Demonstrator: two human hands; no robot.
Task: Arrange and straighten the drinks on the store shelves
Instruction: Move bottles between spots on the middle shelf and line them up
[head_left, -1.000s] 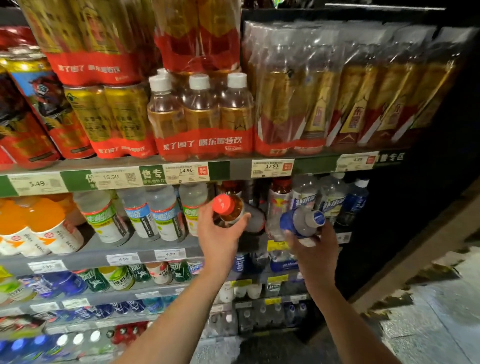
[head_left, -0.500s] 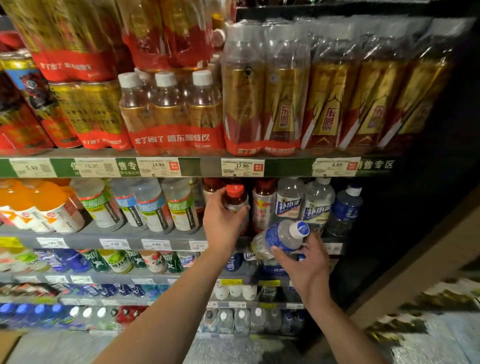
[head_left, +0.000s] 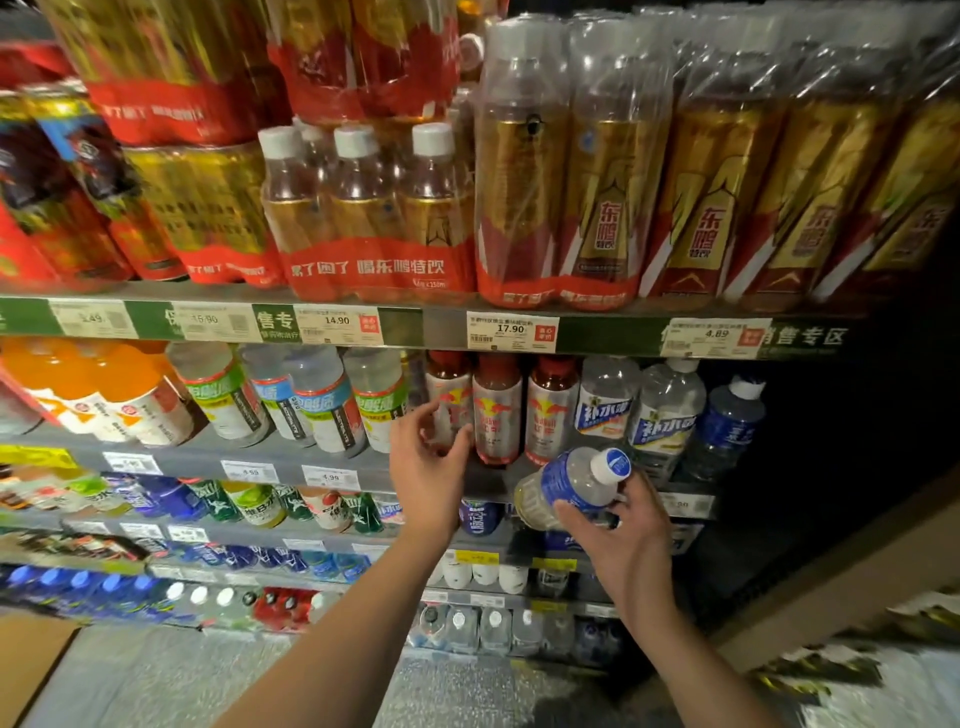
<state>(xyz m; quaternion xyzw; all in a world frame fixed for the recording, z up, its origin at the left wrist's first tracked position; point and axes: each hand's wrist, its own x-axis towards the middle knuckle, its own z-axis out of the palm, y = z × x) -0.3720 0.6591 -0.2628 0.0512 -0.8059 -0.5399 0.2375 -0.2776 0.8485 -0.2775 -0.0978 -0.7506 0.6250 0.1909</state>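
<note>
— What does the head camera give you from the drinks aisle?

— I see two bare forearms reaching up from the bottom of the view toward the second shelf (head_left: 291, 457) from the top. My left hand (head_left: 431, 467) is raised at the shelf's front edge, palm toward the stock, fingers spread and only lightly bent around the lower half of a red-capped bottle (head_left: 448, 400). The fingertips are at its label; whether they press it I cannot tell. That bottle stands upright, leftmost of three alike, just beside a green-labelled clear bottle (head_left: 382, 400).

— And the other hand?

— My right hand (head_left: 618, 525) sits lower and to the right, wrist bent back, with its fingers and thumb curled round a blue-labelled bottle (head_left: 571, 486). I hold it tilted in front of the shelf, clear of the row, its white cap (head_left: 613, 464) pointing up and to the right toward the white-and-blue bottles (head_left: 662, 415) standing there.

— Where is the rest of the stock?

— Above, on the top shelf, shrink-wrapped packs of gold-and-red bottles (head_left: 597, 171) stand side by side over the price tags (head_left: 511, 332). At far left on the second shelf are orange bottles (head_left: 98, 384), leaning. Lower shelves carry more small bottles, too blurred for me to read. A dark blue bottle (head_left: 727, 421) ends the row on the right.
</note>
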